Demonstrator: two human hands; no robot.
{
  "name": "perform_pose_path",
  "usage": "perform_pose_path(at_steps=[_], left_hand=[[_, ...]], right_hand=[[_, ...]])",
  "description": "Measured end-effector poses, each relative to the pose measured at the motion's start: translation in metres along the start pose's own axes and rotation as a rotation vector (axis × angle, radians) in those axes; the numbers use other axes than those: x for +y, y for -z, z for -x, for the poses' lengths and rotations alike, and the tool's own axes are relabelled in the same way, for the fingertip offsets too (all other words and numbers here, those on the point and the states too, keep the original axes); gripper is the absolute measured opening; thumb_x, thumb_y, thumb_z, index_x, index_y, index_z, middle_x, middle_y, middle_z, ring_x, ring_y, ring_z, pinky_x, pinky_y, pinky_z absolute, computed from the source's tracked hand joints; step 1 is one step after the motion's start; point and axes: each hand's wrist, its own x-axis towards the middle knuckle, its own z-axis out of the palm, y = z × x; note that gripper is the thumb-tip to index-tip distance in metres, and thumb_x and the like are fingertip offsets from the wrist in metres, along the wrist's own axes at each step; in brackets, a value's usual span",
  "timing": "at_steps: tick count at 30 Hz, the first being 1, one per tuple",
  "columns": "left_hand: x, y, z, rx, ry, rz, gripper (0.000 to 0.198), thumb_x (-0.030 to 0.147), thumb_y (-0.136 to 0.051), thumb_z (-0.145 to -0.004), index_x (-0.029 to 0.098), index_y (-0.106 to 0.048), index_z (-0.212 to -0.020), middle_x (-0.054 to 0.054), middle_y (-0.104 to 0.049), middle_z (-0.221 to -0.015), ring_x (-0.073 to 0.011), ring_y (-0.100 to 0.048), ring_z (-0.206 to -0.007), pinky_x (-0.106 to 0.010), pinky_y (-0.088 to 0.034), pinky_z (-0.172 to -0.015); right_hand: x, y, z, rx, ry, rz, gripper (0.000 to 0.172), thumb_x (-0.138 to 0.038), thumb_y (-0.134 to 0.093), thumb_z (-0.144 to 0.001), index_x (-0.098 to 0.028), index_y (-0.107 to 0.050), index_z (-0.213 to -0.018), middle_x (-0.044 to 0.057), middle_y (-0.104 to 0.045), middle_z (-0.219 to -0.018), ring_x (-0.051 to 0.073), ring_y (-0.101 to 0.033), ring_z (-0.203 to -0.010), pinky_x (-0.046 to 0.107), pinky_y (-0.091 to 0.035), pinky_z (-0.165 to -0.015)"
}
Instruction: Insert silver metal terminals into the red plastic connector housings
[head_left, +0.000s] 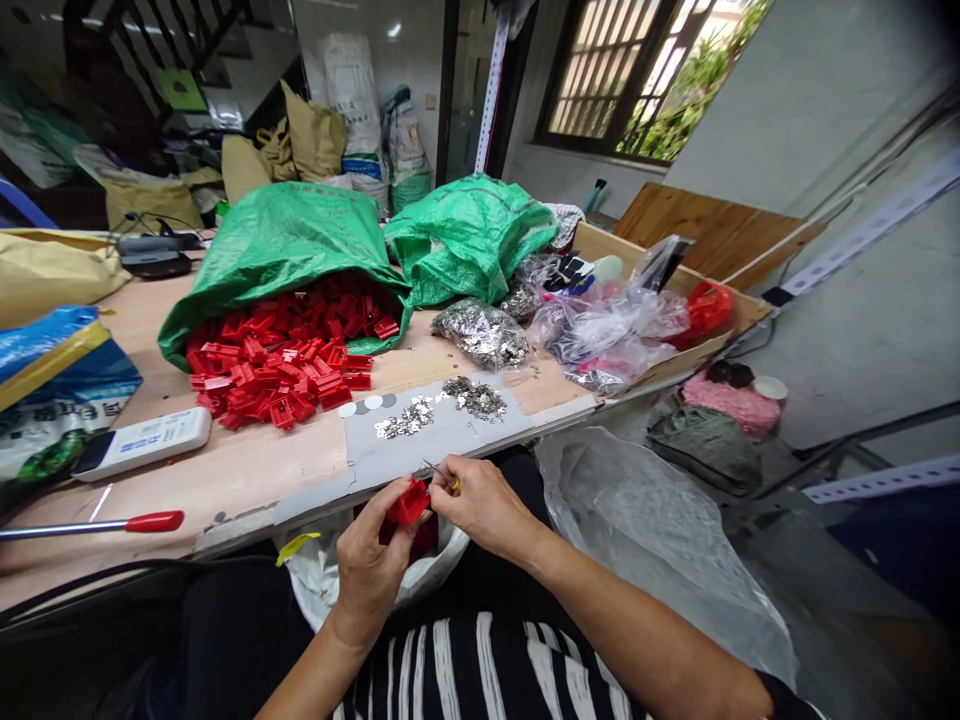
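Observation:
My left hand [367, 555] is closed around a red plastic part [409, 503], held above the lap just in front of the table edge. Close beside it, my right hand [487, 505] pinches a thin pointed metal tool [437, 470] with a bit of yellow at the fingers; its exact kind is unclear. Below the hands is an open white plastic bag [442, 560] with more red parts in it, partly hidden. On a grey sheet [375, 455] at the table edge lie two small piles of metal pieces, one shiny [405, 418] and one darker [480, 398].
Red parts [281, 370] spill from a green woven sack [300, 235]. Another green sack [472, 235], a bag of metal pieces [484, 333] and a cardboard box [720, 345] stand right of it. A white device [150, 442] and a red-handled rod [154, 521] lie left.

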Motion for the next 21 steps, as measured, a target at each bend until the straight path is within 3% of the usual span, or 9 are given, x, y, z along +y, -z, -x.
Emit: perform_pose_path(at_steps=[16,21], left_hand=[[0.0017,0.0006,0.0003,0.004,0.029,0.053,0.032,0.023,-0.067,-0.081,0.021,-0.063,-0.113,-0.006,-0.074,-0.107,-0.0205,-0.071,-0.095,-0.032,-0.057,-0.086],[0.0026,-0.0002,0.0010,-0.020,0.199,0.139,0.031,0.028,-0.068,-0.080,0.022,-0.064,-0.110,-0.005,-0.074,-0.105,-0.0208,-0.071,-0.093,-0.034,-0.057,-0.083]], right_hand=[[-0.0007,-0.0009,-0.0001,-0.007,0.014,0.009,0.010,-0.021,-0.054,-0.076,-0.018,-0.060,-0.068,0.000,-0.063,-0.063,0.011,-0.053,-0.058,0.020,-0.034,-0.056],[-0.0024,0.0000,0.0008,-0.013,0.023,0.033,0.010,-0.021,-0.054,-0.077,-0.018,-0.058,-0.067,-0.001,-0.062,-0.063,0.011,-0.053,-0.058,0.020,-0.033,-0.055]])
